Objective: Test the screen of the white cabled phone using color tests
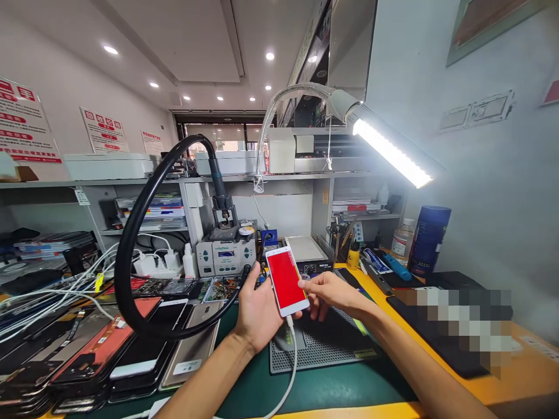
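Note:
My left hand (pixel 257 311) grips a white phone (pixel 286 280) whose screen glows solid red, held upright above the bench. A white cable (pixel 292 355) is plugged into the phone's bottom end and trails down toward me. My right hand (pixel 329 291) is beside the phone's right edge, with a fingertip touching the lower right of the screen and the other fingers loosely curled. Both hands hover over a grey heat-resistant mat (pixel 325 343) on the green bench top (pixel 349 387).
Several phones and screen panels (pixel 113 343) lie at the left. A thick black hose (pixel 131 233) loops from a rework station (pixel 226 253). A lit bench lamp (pixel 388 151) hangs at the right, above bottles, tools and a dark blue can (pixel 428 240). White cables (pixel 65 285) cross the left side.

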Available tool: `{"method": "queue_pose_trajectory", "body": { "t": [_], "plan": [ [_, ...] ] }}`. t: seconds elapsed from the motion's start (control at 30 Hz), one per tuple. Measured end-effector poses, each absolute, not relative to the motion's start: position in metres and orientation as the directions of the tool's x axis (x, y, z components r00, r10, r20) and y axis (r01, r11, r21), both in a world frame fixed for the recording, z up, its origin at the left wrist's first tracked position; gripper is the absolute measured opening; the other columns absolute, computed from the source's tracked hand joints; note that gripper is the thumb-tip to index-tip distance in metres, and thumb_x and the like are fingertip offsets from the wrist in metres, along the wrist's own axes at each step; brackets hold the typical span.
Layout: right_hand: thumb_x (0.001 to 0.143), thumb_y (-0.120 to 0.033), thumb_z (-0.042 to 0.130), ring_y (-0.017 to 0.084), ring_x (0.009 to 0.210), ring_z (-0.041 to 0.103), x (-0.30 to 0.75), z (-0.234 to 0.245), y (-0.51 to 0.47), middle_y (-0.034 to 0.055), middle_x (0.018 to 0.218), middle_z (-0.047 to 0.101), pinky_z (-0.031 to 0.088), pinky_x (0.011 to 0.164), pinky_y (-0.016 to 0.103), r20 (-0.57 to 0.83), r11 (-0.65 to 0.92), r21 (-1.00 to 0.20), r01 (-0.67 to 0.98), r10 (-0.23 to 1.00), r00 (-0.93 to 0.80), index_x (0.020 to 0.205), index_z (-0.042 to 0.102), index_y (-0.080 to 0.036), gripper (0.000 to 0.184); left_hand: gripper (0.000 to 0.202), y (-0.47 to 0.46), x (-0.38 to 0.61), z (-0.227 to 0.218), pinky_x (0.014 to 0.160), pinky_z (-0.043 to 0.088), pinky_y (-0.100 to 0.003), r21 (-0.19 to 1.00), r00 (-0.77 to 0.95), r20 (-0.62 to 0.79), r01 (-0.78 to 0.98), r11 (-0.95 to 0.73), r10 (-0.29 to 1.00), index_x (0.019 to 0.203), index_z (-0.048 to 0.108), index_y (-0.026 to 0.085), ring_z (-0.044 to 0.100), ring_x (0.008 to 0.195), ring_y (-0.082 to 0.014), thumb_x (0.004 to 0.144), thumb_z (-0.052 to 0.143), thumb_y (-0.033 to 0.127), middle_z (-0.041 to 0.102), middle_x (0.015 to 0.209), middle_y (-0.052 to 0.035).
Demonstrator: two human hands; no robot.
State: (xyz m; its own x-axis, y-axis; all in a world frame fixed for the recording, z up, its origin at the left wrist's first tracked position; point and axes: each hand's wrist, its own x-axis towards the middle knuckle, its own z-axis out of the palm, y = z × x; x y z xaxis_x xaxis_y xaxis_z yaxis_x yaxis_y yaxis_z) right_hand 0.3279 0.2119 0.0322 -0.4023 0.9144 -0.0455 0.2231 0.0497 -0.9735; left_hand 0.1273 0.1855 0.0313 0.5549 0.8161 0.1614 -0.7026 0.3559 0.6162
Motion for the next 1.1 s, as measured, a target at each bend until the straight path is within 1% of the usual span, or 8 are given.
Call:
{"method": "queue_pose_trajectory", "body": {
  "t": [0.07,0.17,0.4,0.5,0.63,0.77,0.97,1.1],
  "plan": [
    [0.076,-0.071,0.069,0.017,0.052,0.067,0.33,0.031,0.213,0.007,0.063,0.07,0.053,0.044,0.024,-0.099,0.021,-0.967,0.255,0.887,-0.45,0.067,0.068,-0.012,0.059,0.069,0.187,0.126,0.031,0.078,0.053,-0.044,0.613,0.55,0.165,-0.707,0.352,0.818,0.137,0.052,0.012,0.065,0.094,-0.0309,0.096,0.039,0.066,0.065,0.115,-0.0186],
    [0.075,-0.069,0.071,0.017,0.056,0.068,0.332,0.031,0.213,0.0082,0.068,0.072,0.055,0.048,0.025,-0.089,0.044,-0.965,0.257,0.87,-0.485,0.073,0.071,-0.011,0.058,0.07,0.189,0.125,0.03,0.077,0.053,-0.045,0.61,0.554,0.167,-0.708,0.356,0.816,0.136,0.053,0.012,0.065,0.093,-0.0312,0.095,0.04,0.067,0.066,0.113,-0.0186],
    [0.073,-0.06,0.076,0.016,0.06,0.069,0.335,0.035,0.21,0.0054,0.072,0.071,0.057,0.056,0.027,-0.075,0.06,-0.971,0.23,0.842,-0.535,0.081,0.074,-0.012,0.049,0.071,0.189,0.125,0.031,0.076,0.053,-0.044,0.608,0.549,0.153,-0.707,0.36,0.822,0.136,0.053,0.011,0.066,0.091,-0.0315,0.095,0.04,0.067,0.066,0.111,-0.0193],
    [0.073,-0.058,0.076,0.016,0.06,0.069,0.335,0.035,0.209,0.0049,0.071,0.071,0.058,0.058,0.028,-0.071,0.062,-0.972,0.228,0.845,-0.531,0.081,0.074,-0.012,0.046,0.072,0.189,0.125,0.032,0.076,0.053,-0.044,0.613,0.55,0.148,-0.703,0.361,0.822,0.136,0.053,0.011,0.065,0.092,-0.0312,0.095,0.039,0.068,0.066,0.111,-0.0195],
    [0.073,-0.056,0.076,0.016,0.056,0.067,0.332,0.033,0.21,0.0053,0.066,0.07,0.056,0.055,0.027,-0.062,0.077,-0.959,0.274,0.883,-0.465,0.071,0.07,-0.013,0.044,0.07,0.19,0.124,0.031,0.076,0.053,-0.042,0.615,0.54,0.151,-0.707,0.349,0.828,0.135,0.054,0.012,0.065,0.093,-0.0302,0.095,0.039,0.067,0.065,0.113,-0.0185],
    [0.071,-0.057,0.078,0.016,0.053,0.065,0.329,0.029,0.212,0.003,0.058,0.067,0.054,0.052,0.027,-0.059,0.077,-0.947,0.311,0.912,-0.406,0.065,0.065,-0.014,0.044,0.069,0.19,0.126,0.029,0.076,0.052,-0.041,0.624,0.531,0.146,-0.704,0.339,0.834,0.135,0.055,0.013,0.065,0.093,-0.0296,0.095,0.04,0.067,0.065,0.113,-0.0176],
    [0.069,-0.057,0.081,0.015,0.054,0.065,0.325,0.017,0.218,0.0013,0.063,0.069,0.05,0.048,0.023,-0.043,0.097,-0.937,0.336,0.921,-0.387,0.073,0.058,-0.017,0.046,0.07,0.189,0.128,0.028,0.077,0.051,-0.042,0.634,0.551,0.144,-0.689,0.351,0.822,0.136,0.054,0.013,0.064,0.094,-0.0299,0.095,0.039,0.068,0.066,0.112,-0.0179],
    [0.072,-0.052,0.081,0.014,0.058,0.065,0.318,0.016,0.215,0.0033,0.073,0.073,0.047,0.046,0.021,0.001,0.141,-0.928,0.345,0.927,-0.375,0.085,0.054,-0.018,0.045,0.073,0.187,0.129,0.029,0.08,0.051,-0.043,0.639,0.568,0.142,-0.679,0.363,0.811,0.137,0.054,0.012,0.065,0.095,-0.0312,0.095,0.038,0.069,0.066,0.113,-0.0187]
  ]
}}
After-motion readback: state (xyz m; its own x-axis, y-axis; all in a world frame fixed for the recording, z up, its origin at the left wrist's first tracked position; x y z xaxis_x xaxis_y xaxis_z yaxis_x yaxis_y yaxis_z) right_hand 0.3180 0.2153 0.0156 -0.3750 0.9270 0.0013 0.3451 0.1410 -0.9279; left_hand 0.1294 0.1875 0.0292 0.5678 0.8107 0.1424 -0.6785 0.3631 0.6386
